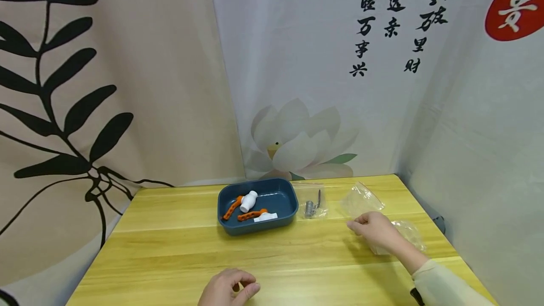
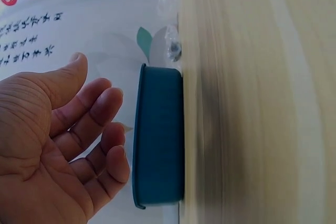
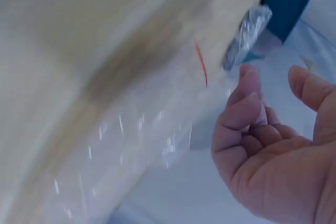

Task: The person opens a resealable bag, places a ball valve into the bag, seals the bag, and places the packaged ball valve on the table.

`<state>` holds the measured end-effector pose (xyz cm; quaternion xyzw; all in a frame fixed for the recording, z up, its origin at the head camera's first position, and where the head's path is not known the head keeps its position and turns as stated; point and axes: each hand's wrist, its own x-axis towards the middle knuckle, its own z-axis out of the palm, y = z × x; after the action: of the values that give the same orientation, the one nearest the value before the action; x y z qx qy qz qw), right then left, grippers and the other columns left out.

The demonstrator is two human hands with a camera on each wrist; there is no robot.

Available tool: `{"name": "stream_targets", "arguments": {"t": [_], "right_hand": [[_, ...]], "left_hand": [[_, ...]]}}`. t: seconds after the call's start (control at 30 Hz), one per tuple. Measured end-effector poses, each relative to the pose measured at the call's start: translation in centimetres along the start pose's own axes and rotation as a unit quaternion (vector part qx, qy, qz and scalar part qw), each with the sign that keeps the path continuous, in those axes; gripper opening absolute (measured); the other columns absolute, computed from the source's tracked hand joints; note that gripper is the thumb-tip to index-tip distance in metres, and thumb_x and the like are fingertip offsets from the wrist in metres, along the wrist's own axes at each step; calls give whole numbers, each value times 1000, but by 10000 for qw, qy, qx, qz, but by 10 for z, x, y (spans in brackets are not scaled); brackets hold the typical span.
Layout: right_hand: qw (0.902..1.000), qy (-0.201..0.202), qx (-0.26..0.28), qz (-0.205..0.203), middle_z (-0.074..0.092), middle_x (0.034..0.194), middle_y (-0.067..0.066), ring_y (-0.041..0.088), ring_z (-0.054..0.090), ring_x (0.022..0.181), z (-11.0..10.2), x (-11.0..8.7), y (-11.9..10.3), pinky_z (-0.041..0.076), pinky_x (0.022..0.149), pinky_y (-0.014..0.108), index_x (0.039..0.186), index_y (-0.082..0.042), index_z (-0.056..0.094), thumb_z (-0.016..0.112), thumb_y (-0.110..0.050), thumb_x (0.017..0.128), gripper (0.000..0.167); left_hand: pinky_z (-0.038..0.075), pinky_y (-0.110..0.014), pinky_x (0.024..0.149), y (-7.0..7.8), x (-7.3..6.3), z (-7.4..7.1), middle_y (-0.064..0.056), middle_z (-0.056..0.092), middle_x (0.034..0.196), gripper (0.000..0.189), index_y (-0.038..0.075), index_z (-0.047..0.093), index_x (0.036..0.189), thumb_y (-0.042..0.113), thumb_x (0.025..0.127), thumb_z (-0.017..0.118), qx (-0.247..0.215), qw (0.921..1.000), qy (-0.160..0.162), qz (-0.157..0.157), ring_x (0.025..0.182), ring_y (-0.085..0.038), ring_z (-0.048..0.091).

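Near the right hand (image 1: 376,228), fingers loose and empty, lie two clear bags (image 1: 362,198); a third bag (image 1: 301,192) lies just beside one blue tray (image 1: 261,227) holding two orange-and-white parts (image 1: 248,201). The left hand (image 1: 228,288), also relaxed, is over the wood-grain table (image 1: 170,254); printed cloth (image 1: 170,84) hangs behind.

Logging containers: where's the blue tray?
Head view: blue tray sits toward the far edge of the table, near mid-width, just left of the bagged metal parts.
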<state>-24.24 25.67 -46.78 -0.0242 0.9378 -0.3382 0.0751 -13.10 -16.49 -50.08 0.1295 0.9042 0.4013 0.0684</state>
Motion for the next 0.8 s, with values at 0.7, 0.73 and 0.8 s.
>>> {"name": "stream_targets", "arguments": {"t": [0.7,0.73,0.8], "right_hand": [[9912,181,-1303,-166,53,145,44,60,55,131,-71,80,45,51,105,66,150,21,41,59,-39,109,75],[9923,107,-1220,-157,50,148,45,61,53,134,-70,84,47,50,107,67,151,22,38,58,-38,109,76],[9947,-52,-1018,-98,44,152,47,62,48,138,-66,90,51,46,110,68,154,22,31,57,-35,111,77]], "left_hand": [[55,-28,81,1,-9,7,9,76,109,25,19,80,110,40,99,77,113,9954,-197,936,101,-4,62],[56,-28,83,2,-9,9,9,76,110,24,19,80,111,40,99,77,137,9943,-165,1043,104,-4,63],[56,-28,84,3,-9,12,9,75,110,24,19,80,111,39,99,77,109,9926,-149,1200,104,-3,63]]}}
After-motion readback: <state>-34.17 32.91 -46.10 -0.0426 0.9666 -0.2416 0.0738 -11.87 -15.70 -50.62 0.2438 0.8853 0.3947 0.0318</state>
